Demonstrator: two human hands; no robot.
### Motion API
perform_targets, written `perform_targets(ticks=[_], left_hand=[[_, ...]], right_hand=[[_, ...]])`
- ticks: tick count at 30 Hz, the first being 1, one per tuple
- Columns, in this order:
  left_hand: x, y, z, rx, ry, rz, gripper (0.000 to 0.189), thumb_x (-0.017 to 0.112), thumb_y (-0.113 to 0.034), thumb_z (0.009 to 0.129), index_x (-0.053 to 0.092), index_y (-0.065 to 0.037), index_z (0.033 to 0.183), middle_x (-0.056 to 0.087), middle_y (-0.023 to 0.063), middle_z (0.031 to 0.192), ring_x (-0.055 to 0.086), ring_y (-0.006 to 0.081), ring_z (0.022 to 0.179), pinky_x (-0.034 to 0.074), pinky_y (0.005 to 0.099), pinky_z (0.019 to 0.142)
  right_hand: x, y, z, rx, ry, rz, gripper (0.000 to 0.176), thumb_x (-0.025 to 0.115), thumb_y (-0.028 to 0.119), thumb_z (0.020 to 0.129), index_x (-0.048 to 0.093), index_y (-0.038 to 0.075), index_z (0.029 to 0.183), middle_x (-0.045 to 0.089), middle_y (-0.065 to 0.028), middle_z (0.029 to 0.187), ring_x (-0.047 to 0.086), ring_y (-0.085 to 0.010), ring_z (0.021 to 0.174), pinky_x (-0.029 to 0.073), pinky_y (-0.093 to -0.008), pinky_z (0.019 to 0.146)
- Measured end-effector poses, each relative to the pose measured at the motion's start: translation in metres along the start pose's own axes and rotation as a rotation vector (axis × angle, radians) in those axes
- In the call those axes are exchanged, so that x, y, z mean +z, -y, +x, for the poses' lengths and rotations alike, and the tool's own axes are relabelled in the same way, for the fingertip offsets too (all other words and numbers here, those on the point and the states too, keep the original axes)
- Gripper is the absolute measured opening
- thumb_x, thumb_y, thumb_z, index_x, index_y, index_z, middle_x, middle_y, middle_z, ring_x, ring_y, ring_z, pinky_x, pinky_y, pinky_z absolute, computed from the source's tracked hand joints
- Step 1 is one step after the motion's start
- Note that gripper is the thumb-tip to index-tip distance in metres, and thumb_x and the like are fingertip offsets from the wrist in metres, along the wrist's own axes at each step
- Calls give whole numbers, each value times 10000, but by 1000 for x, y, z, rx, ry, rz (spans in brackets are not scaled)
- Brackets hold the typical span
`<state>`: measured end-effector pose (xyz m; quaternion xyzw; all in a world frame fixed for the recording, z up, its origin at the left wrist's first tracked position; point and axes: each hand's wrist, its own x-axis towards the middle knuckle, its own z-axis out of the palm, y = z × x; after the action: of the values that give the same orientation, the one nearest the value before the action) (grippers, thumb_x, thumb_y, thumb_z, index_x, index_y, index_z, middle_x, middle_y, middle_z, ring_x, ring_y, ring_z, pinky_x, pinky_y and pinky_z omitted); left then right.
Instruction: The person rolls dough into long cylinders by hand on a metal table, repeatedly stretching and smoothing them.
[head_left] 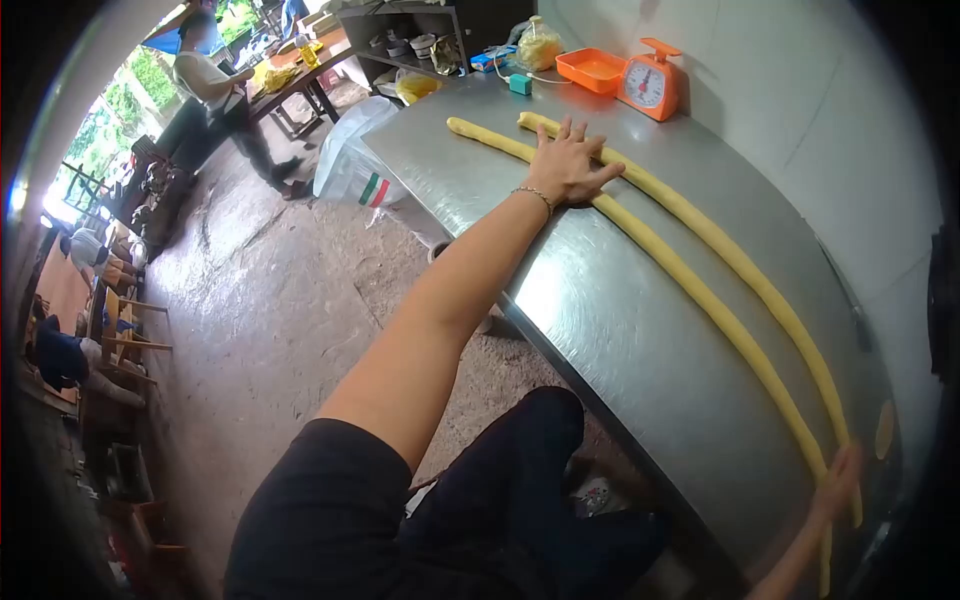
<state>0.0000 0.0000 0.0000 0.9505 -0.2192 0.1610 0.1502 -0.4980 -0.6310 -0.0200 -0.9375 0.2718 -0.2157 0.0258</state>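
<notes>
Two long yellow dough ropes lie side by side along the metal table. My left hand, with a bracelet at its wrist, rests spread over the near rope, fingers reaching toward the far rope. Low at the right, my right hand is blurred and lies over the ropes near their lower ends; its fingers cannot be made out clearly. A small flat yellowish piece is on the table just right of the ropes.
An orange scale and orange tray stand at the table's back, near a bag and a green box. A plastic bag hangs at the left edge. People are at the left, one standing.
</notes>
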Motion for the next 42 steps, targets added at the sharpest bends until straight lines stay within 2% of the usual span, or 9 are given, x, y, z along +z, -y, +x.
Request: perform_targets(ticks=[15, 17, 19, 20, 21, 23, 27, 37, 42], left_hand=[[-10, -8, -35, 8, 37, 160, 766, 316, -660, 1107, 381, -165, 1689, 298, 222, 1754, 207, 424, 1644, 117, 669, 1293], [-11, -7, -48, 82, -47, 233, 578, 411, -495, 1118, 531, -133, 1552, 446, 218, 1646, 374, 418, 1549, 233, 697, 1241], [-14, -6, -63, 202, -228, -28, 367, 543, -322, 1059, 683, -100, 1316, 636, 200, 1280, 574, 409, 1247, 431, 608, 1077], [-7, 16, -55, 457, -148, 202, 228, 611, -234, 1006, 697, -78, 1147, 660, 192, 1213, 601, 403, 1206, 465, 562, 1038], [-21, -5, -71, 311, -203, 36, 142, 675, -182, 944, 674, -92, 1053, 672, 164, 1197, 615, 391, 1171, 483, 542, 1000], [-31, -3, -94, 501, -192, 304, 298, 738, -268, 930, 676, -170, 1205, 644, 92, 1357, 579, 362, 1282, 456, 619, 978], [-20, 20, -102, 274, -68, 321, 493, 586, -471, 1056, 592, -200, 1468, 565, 111, 1520, 469, 388, 1455, 311, 732, 1144], [-49, -15, -111, 14, 89, 145, 596, 513, -597, 1078, 551, -221, 1540, 493, 121, 1632, 328, 367, 1591, 128, 792, 1209], [-33, -6, -114, -206, -127, 234, 1066, 540, -847, 921, 292, -170, 1706, 209, 245, 1769, 88, 484, 1649, 31, 799, 1223]], right_hand=[[-11, 43, -21, -2, -44, -233, 571, 456, 499, 1147, 521, 171, 1609, 483, -198, 1657, 392, -429, 1560, 312, -516, 1266], [-13, 50, -30, 8, -48, -246, 577, 454, 502, 1144, 536, 153, 1596, 493, -193, 1649, 395, -413, 1561, 313, -520, 1264], [-13, 51, -38, -61, -87, -254, 583, 474, 480, 1135, 584, 80, 1543, 536, -213, 1602, 436, -405, 1532, 323, -521, 1255], [-17, 55, -47, -45, -92, -236, 575, 487, 469, 1129, 613, 55, 1508, 565, -211, 1575, 474, -402, 1502, 352, -522, 1234], [-8, 40, -51, -166, -110, -242, 564, 472, 482, 1128, 655, 67, 1464, 592, -202, 1549, 515, -396, 1464, 377, -530, 1208], [-25, 69, -67, -19, -160, -156, 569, 489, 533, 1107, 710, 89, 1385, 652, -199, 1471, 559, -388, 1414, 398, -553, 1173], [-31, 85, -87, 28, -210, -78, 578, 580, 569, 1057, 756, 72, 1295, 695, -192, 1414, 584, -380, 1384, 403, -522, 1163], [-35, 92, -99, 41, -225, -14, 601, 593, 578, 1049, 760, 46, 1273, 701, -211, 1401, 593, -379, 1375, 395, -491, 1164], [-36, 90, -98, 73, -267, -173, 736, 507, 671, 1054, 660, 69, 1449, 602, -230, 1533, 501, -413, 1474, 325, -582, 1210]])
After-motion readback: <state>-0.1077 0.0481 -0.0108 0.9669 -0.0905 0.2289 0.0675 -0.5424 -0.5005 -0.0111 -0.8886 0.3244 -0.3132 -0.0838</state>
